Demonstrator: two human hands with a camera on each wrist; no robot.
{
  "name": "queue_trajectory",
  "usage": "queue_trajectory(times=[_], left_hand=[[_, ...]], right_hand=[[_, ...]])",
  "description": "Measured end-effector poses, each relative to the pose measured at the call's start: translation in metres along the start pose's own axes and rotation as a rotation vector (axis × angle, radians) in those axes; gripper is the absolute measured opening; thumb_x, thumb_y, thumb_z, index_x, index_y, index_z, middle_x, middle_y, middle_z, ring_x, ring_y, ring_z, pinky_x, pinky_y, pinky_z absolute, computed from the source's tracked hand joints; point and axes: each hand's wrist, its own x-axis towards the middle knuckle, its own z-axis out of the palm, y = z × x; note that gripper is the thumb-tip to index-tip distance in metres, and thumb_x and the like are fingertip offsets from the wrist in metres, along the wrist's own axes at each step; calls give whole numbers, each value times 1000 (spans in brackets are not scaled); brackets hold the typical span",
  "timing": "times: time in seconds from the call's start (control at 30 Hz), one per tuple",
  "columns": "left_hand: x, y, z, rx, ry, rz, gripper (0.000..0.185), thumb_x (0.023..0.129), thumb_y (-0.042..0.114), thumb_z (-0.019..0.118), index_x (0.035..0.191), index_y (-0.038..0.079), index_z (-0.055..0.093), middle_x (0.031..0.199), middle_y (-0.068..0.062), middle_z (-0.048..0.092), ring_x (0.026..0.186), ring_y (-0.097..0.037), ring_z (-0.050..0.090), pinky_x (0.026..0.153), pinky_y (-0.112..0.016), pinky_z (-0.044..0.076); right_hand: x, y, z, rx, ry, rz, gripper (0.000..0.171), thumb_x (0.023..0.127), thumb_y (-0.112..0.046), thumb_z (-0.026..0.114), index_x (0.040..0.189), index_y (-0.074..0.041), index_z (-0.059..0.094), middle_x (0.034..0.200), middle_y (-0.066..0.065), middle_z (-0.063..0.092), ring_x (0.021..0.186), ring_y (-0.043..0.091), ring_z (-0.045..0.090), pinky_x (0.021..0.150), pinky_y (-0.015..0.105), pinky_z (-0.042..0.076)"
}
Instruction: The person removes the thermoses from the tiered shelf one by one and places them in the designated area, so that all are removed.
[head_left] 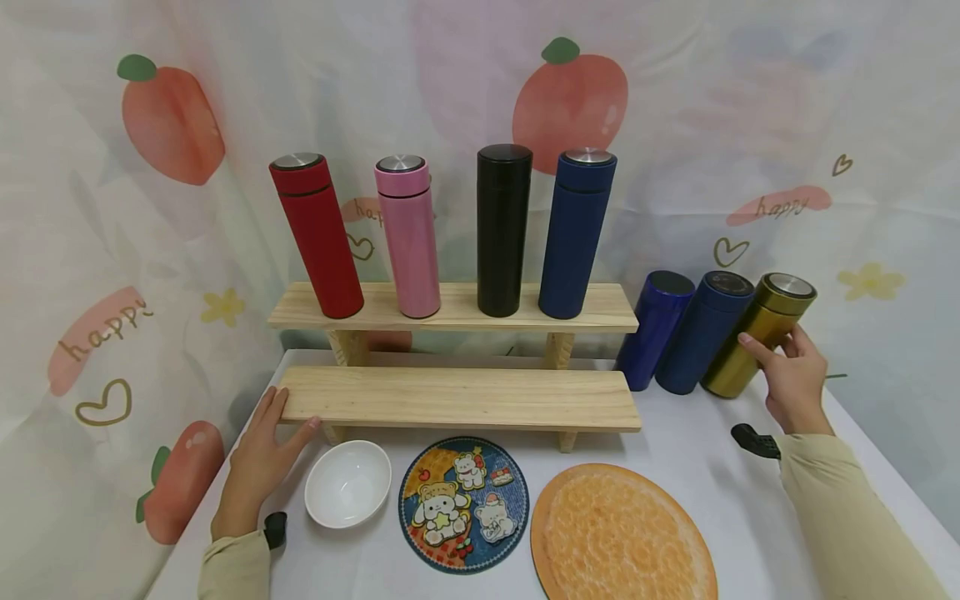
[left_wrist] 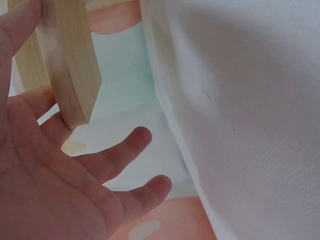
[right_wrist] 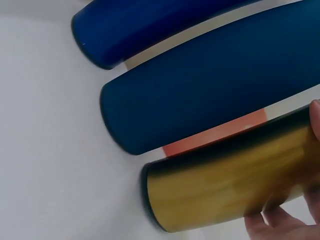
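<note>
Nearest you lie the orange mat [head_left: 622, 537], then the cartoon mat [head_left: 463, 505] and white bowl [head_left: 348, 482], all in front of the wooden shelf [head_left: 457, 396]. Your left hand [head_left: 258, 462] rests spread on the shelf's left end. Right of the shelf, your right hand [head_left: 791, 379] grips the gold flask [head_left: 757, 335], beside two blue flasks [head_left: 684, 329].

backdrop: pale cloth [head_left: 750, 100] printed with peaches, hearts, yellow flowers and "happy", hung behind and to both sides of the table
table: white top [head_left: 675, 450], cloth-covered perhaps
light: soft, even, with faint shadows on the table
</note>
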Motion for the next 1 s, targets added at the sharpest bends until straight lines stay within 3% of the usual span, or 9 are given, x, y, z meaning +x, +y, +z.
queue_trajectory(times=[0.1, 0.3, 0.43, 0.57, 0.7, 0.8, 1.0], left_hand=[[1, 0, -1, 1, 0, 1, 100, 105, 63, 59, 171, 4, 12, 178, -22, 0, 158, -55, 11, 118, -80, 14], [2, -2, -3, 11, -1, 3, 101, 104, 64, 58, 171, 4, 12, 177, -23, 0, 158, -55, 11, 118, -80, 16], [2, -3, -1, 6, -1, 1, 100, 105, 63, 58, 171, 4, 12, 178, -23, 1, 158, -55, 11, 118, -80, 15], [3, -2, 3, -1, -19, -15, 100, 105, 63, 58, 171, 4, 12, 178, -21, -1, 159, -54, 10, 118, -80, 13], [2, 0, 4, -3, -24, -16, 101, 105, 64, 58, 171, 4, 11, 178, -21, -3, 159, -54, 9, 118, -81, 12], [2, 0, 3, 6, -15, -4, 101, 105, 63, 58, 171, 3, 12, 178, -22, -2, 159, -54, 10, 117, -81, 12], [0, 1, 1, 9, -11, -3, 100, 105, 63, 58, 171, 3, 12, 177, -23, -1, 158, -55, 10, 117, -82, 13]], right_hand=[[-2, 3, 0, -2, -5, -15, 87, 96, -7, 82, 168, -32, 38, 175, -2, 28, 160, 14, 24, 125, 30, 14], [-3, 8, 2, -63, 10, -56, 80, 99, -6, 78, 166, -30, 42, 172, -1, 36, 158, 18, 28, 126, 30, 16], [-3, 9, 3, -56, -5, -46, 84, 99, -5, 78, 168, -28, 37, 171, -1, 36, 156, 13, 32, 125, 26, 18], [-5, 7, -2, 23, -33, -2, 92, 99, -3, 77, 172, -25, 26, 174, 0, 30, 154, 8, 32, 123, 20, 18], [-13, 3, -9, 99, -11, 26, 97, 103, -4, 71, 174, -21, 7, 177, 2, 16, 158, 8, 23, 123, 19, 12], [-20, -5, -9, 174, 39, -6, 93, 105, -1, 66, 174, -17, 5, 178, 2, 13, 159, 8, 18, 122, 18, 15], [-34, -34, 2, 278, 78, -135, 87, 102, 10, 63, 172, -14, 17, 178, -1, 13, 160, 9, 15, 119, 16, 24]])
